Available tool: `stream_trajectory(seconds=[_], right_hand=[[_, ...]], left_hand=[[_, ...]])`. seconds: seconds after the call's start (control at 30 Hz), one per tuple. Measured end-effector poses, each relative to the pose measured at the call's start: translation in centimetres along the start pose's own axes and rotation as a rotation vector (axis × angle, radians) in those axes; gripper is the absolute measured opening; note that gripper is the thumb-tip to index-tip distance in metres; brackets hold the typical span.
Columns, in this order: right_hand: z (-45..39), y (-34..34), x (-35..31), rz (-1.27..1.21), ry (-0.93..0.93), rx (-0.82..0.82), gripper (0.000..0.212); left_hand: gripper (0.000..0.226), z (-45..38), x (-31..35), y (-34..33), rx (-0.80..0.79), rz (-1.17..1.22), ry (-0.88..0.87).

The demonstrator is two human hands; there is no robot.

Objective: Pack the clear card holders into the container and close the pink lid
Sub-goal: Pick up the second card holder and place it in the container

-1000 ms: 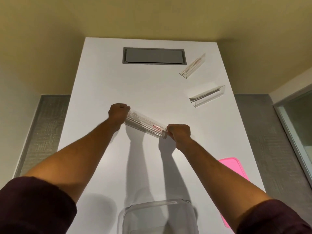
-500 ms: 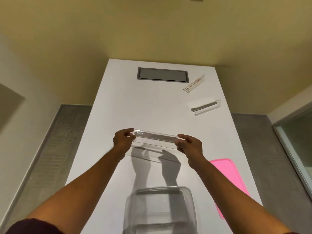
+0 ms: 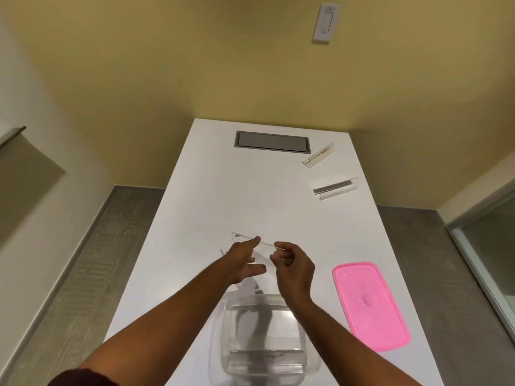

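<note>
A clear card holder [image 3: 266,247] hangs in the air above the white table [image 3: 195,218], just beyond the clear container [image 3: 264,338]. My right hand [image 3: 292,264] pinches its right end. My left hand [image 3: 245,260] touches it from the left with fingers spread. The card holder is blurred and tilted. Two more clear card holders lie at the far right, one [image 3: 319,156] near the grey hatch and one [image 3: 334,187] closer to me. The pink lid [image 3: 370,305] lies flat to the right of the container.
A grey recessed hatch [image 3: 271,142] sits in the table's far end. Yellow wall stands behind the table, with a white switch [image 3: 325,22] on it. Grey floor runs along both sides of the table. A glass panel [image 3: 496,246] stands at the right.
The held card holder has come nearer to me, toward the container, and tilted. My hands have drawn closer together; my left hand's fingers have spread. The camera has tilted upward.
</note>
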State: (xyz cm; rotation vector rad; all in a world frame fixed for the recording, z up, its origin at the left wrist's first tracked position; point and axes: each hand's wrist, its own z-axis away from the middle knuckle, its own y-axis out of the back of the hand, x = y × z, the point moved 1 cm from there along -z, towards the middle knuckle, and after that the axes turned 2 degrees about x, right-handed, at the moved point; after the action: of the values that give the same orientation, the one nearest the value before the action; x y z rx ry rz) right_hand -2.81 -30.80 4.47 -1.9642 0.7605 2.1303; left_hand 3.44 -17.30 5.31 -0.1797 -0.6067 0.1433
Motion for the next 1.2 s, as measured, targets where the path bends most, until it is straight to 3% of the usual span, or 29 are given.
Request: stream_trajectory(seconds=[0.1,0.23,0.37,0.63,0.77,0.87,0.97,1.07,1.2], right_hand=[[1.6,-0.3,0.0,0.061,0.164,-0.076,0.032],[2.6,0.1,0.2,0.103,0.298,-0.181,0.030],[2.8,0.9,0.6,0.117,0.291,-0.270,0.030],[0.4,2.9,0.4,0.247,0.308,-0.195,0.024],[-1.9,3.0,-0.8,0.443,0.560,-0.174,0.040],[-3.5,3.1,-1.2,0.693,0.708,-0.302,0.063],[-4.6,2.9,-0.6,0.864,0.773,-0.541,0.070],[-4.3,3.1,0.4,0.932,0.738,-0.683,0.058],[-2.9,4.0,1.3,0.903,0.648,-0.636,0.042]], left_hand=[[0.026,0.7,-0.1,-0.6,0.013,0.048,-0.046],[0.043,0.6,-0.3,-0.5,0.058,-0.032,-0.143],[0.055,0.5,-0.2,0.7,0.096,-0.097,-0.206],[0.060,0.9,0.3,3.9,0.039,-0.287,-0.286],[0.062,1.2,0.0,5.0,-0.038,-0.553,-0.420],[0.068,1.5,-0.5,5.7,-0.111,-0.817,-0.491],[0.068,1.7,-1.3,5.9,-0.182,-0.997,-0.531],[0.066,2.0,-1.9,5.9,-0.197,-1.092,-0.580],[0.059,1.8,-2.8,6.6,-0.181,-1.170,-0.639]])
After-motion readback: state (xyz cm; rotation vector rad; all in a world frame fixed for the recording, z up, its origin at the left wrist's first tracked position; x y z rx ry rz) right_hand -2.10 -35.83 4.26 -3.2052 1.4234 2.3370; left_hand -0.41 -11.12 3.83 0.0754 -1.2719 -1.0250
